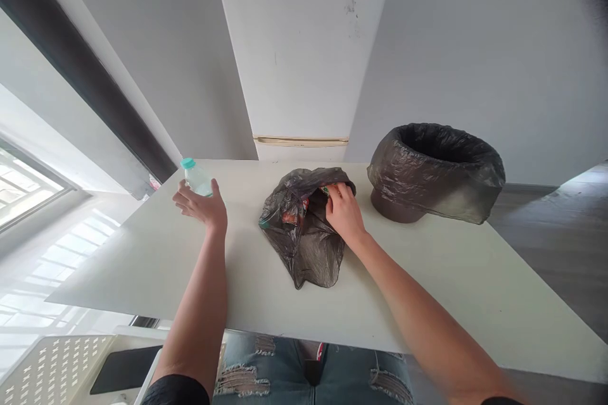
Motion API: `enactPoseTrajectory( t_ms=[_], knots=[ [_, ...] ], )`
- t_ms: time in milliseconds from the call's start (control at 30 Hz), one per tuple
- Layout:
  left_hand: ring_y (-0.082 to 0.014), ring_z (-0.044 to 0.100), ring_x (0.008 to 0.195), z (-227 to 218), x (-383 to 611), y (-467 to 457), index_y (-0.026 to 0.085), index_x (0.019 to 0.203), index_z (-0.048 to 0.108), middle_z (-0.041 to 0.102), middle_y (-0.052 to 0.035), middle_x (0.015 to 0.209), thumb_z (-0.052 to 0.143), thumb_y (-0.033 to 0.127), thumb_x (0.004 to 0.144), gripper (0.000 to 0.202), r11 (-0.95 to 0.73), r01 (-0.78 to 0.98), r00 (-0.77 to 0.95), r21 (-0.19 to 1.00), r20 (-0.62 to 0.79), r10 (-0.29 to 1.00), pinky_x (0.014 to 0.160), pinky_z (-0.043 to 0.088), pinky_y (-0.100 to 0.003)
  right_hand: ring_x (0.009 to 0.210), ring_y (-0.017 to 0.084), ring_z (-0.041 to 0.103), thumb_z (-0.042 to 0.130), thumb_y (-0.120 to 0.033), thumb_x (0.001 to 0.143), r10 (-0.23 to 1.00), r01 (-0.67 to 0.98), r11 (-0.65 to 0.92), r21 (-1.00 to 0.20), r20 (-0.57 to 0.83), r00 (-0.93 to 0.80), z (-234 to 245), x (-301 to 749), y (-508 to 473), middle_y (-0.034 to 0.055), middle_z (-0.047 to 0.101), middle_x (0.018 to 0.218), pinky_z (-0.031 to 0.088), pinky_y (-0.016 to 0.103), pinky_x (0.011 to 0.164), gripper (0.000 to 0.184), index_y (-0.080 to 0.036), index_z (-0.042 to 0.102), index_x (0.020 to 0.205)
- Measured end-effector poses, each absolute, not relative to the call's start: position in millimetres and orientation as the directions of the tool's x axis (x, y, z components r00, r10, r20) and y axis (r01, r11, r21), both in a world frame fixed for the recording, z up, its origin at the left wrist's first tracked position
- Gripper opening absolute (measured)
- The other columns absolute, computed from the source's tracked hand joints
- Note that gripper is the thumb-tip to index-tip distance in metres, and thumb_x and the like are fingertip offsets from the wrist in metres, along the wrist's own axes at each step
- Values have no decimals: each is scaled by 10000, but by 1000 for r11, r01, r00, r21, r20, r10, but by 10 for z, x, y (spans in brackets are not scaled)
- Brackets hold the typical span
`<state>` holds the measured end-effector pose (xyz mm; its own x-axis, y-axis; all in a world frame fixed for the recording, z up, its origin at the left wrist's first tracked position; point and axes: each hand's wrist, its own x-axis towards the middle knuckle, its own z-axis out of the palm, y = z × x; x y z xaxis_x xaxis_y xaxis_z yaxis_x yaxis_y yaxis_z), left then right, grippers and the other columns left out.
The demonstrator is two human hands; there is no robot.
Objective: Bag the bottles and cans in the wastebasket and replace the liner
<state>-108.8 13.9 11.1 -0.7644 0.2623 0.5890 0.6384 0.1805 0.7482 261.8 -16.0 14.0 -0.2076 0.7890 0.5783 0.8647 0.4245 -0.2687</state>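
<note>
Head view, and right at the centre it's the bag (pixel 320 259), lying on the table directly beneath the fingers of the right hand (pixel 344 212), clearly the nearer of the two! Those fingers are curled in at its mouth, tips hidden; whether they pinch anything, I can't tell. From them the bag spreads left and toward the body, its long axis seeming to run from the far rim at the fingers to a loose near edge. And what a look: thin, dark, see-through plastic, crumpled all over, a red packet (pixel 294 215) showing inside, left of the fingers, and a scrap of green (pixel 325 190) just beside them.

Out left, well apart from the bag, the left hand (pixel 204 205) has the bottle (pixel 199 180), thumb on one side, fingers on the other, parted only by its width. It's clear, tilted, the teal cap (pixel 188 163) pointing up and away from those fingers.

Over to the right of the right fingers stands the bin (pixel 396 207), draped in a dark liner (pixel 427 180), all on the white table (pixel 441 291).
</note>
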Motion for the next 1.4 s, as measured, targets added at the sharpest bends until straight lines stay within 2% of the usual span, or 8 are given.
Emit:
enactPoseTrajectory(
  t_ms=[200,400,600,767,1000,1200,1300,1400],
  knots=[
    [-403,507,1324,97,-1034,143,218,1428,457,518,-185,1394,767,382,829,695,234,645,-760,727,580,292,1086,416,-605,1232,357,573,478,-117,981,776,813,533,-233,519,-360,29,2569,-143,170,644,1262,526,521,1077,380,-156,690,1294],
    [-399,500,1305,84,-1011,134,209,1419,412,503,-179,1383,729,305,797,704,301,648,-761,700,582,286,1055,451,-587,1263,341,572,517,-116,987,680,731,660,-172,551,-484,9,2504,-189,137,659,1356,513,554,1120,347,-189,721,1259],
    [-395,480,1302,57,-1051,143,209,1387,391,469,-176,1363,704,282,789,679,286,639,-769,715,575,280,1060,440,-604,1370,306,527,511,-86,997,594,626,771,-121,494,-635,31,2449,-253,92,609,1523,494,528,1121,484,-210,617,1452],
    [-394,483,1301,47,-1058,153,210,1386,397,476,-171,1359,709,295,783,684,291,638,-769,713,579,269,1052,439,-599,1444,306,476,523,-103,1010,540,575,815,-68,447,-713,34,2401,-285,87,576,1579,463,522,1121,442,-205,628,1427],
    [-402,488,1295,63,-1054,145,211,1382,402,481,-178,1363,710,299,784,679,295,628,-777,720,566,274,1051,437,-616,1444,306,476,549,-128,1011,537,585,810,-43,455,-710,3,2388,-267,129,594,1550,423,530,1118,443,-198,595,1445],
    [-408,489,1313,90,-1030,127,207,1399,392,479,-183,1376,713,296,782,701,292,623,-782,726,558,278,1074,433,-631,1404,331,477,562,-109,986,536,613,790,23,460,-708,37,2420,-265,154,589,1504,398,538,1091,410,-219,642,1373],
    [-414,478,1347,111,-991,104,198,1448,346,462,-200,1400,726,318,782,776,282,630,-775,723,567,278,1089,425,-637,1405,342,474,595,-174,976,543,619,785,-4,487,-685,97,2475,-260,157,565,1539,392,534,1081,465,-200,581,1440],
    [-431,445,1395,134,-963,80,181,1494,286,425,-231,1447,745,383,793,863,273,644,-764,714,583,277,1081,423,-646,1384,351,489,630,-252,940,572,630,772,-83,524,-632,158,2543,-256,158,575,1530,400,520,1066,550,-179,522,1474]
  ],
)
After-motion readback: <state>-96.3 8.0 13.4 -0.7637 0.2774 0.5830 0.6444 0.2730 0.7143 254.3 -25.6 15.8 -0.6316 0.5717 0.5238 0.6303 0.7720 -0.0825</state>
